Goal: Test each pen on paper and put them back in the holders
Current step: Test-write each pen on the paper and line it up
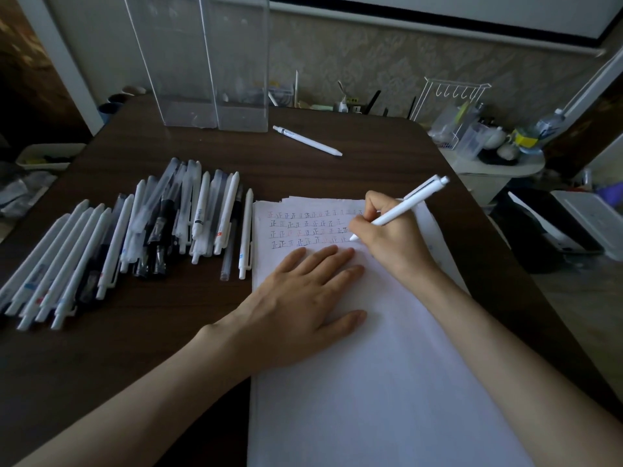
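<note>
Here the white pen [401, 210] is a smooth, matte plastic click pen with a clip near its top end. The right hand [394, 237] grasps it in a writing pinch, tilted, its pale tip touching the paper [387, 382] at the end of the fourth row of small marks in red, blue and black ink. The left hand [296, 298] lies released, fingers straight and flat on the sheet below those rows. The paper is a thin white stack whose near edge runs out of view. Left of it, on the dark wood-grain worktop [135, 348], lies a heap of pens [135, 237], mostly white, some clear or black; their printing is too blurred to read. A lone pen [306, 140], also white, lies near two tall clear acrylic holders [209, 79] at the back, their tops cut off.
</note>
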Tool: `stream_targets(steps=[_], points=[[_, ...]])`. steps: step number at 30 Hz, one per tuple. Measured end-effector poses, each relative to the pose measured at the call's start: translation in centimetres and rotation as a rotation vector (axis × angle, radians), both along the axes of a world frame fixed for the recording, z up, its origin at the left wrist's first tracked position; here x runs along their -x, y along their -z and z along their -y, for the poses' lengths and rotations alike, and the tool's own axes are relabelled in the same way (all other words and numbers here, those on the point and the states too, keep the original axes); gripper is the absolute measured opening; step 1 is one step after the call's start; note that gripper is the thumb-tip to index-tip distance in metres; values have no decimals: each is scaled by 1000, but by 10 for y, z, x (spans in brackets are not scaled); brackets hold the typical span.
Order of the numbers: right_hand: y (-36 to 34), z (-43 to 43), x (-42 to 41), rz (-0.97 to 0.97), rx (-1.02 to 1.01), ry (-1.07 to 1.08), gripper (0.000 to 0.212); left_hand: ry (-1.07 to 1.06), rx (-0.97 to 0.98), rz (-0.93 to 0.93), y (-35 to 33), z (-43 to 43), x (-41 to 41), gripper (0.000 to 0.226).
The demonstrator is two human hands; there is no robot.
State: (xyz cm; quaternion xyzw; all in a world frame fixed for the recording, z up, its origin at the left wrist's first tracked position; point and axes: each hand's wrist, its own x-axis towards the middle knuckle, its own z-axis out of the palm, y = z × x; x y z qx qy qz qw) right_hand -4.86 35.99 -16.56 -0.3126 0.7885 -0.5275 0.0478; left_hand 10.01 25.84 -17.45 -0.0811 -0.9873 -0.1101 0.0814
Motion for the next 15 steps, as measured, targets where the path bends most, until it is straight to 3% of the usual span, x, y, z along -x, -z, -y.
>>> stream_targets(steps=[4, 7, 9, 15], points=[[-4, -3, -3, 36, 72, -76, 20, -24, -158, -52, -5, 2, 0, 57], [-2, -5, -3, -13, -5, -121, 12, -132, -414, -16, -11, 5, -2, 66], [-2, -5, -3, -18, -18, -137, 18, -111, -482, 2, -13, 8, -1, 72], [-6, -6, -7, -54, -44, -223, 43, -50, -497, -38, -9, 10, 1, 61]])
